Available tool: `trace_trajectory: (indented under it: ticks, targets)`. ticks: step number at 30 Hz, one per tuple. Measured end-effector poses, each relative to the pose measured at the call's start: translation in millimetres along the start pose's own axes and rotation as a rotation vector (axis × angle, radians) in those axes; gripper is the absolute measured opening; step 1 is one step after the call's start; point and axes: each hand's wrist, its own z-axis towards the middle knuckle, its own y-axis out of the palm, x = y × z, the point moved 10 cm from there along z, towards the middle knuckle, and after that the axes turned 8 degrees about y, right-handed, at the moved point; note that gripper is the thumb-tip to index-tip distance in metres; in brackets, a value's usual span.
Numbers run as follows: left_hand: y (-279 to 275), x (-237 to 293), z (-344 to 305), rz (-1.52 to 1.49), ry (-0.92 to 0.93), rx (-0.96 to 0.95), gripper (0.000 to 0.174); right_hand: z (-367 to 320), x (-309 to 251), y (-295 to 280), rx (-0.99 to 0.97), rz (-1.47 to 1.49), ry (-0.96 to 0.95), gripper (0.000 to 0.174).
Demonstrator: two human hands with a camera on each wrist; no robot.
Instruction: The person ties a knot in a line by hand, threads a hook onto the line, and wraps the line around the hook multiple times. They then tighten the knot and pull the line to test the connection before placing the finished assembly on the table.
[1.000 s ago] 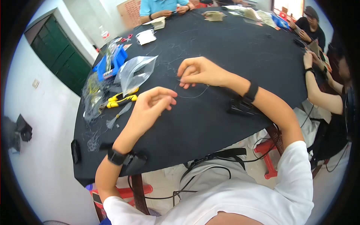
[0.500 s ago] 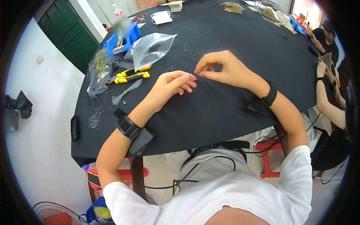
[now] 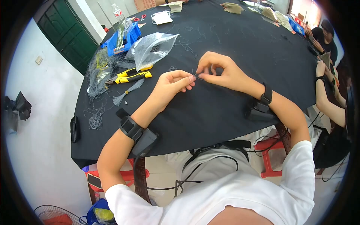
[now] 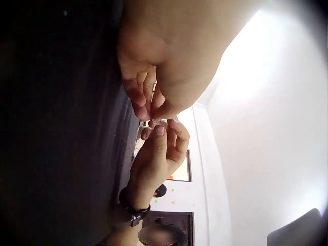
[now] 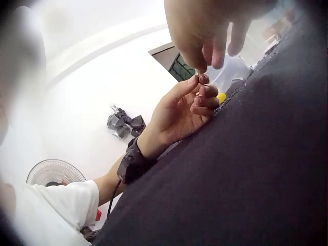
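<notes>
Over the black-covered table, both hands meet fingertip to fingertip in the head view. My left hand (image 3: 169, 88) pinches a thin grey line (image 3: 195, 75) between thumb and forefinger. From the other side, my right hand (image 3: 225, 73) pinches the same line, its other fingers curled loosely. Most of the line is hidden by the fingers or too fine to follow. In the right wrist view, the left thumb and forefinger press together just below the right fingertips. Left of the hands lie yellow-and-black pliers (image 3: 132, 78) and a tied bundle of grey strands (image 3: 127, 92).
A clear plastic bag (image 3: 152, 52) lies beyond the pliers, beside a blue bin (image 3: 131, 37). Tangled grey line (image 3: 98, 73) spreads along the table's left side. A black case (image 3: 75, 129) sits near the left edge. Another person (image 3: 326, 37) works at the right.
The hands were apart, with a loop of line hanging from the right hand; they have come together at the fingertips. The head view has shifted, showing less of the far side.
</notes>
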Motion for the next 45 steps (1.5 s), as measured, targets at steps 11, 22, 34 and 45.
trace_trajectory:
  ticks: [11,22,34,45]
  targets:
    - [-2,0,1,0.014,0.013,0.016,0.019,0,9,14,-0.123,0.029,0.068,0.012]
    - [-2,6,0,0.084,0.057,0.012,0.019,-1,15,14,-0.066,0.057,0.085,0.012]
    - [11,16,0,0.083,0.121,-0.032,0.021,-2,13,8,-0.012,0.158,0.059,0.011]
    - [10,10,-3,0.164,0.059,-0.061,0.016,10,37,7,-0.05,0.14,0.246,0.012]
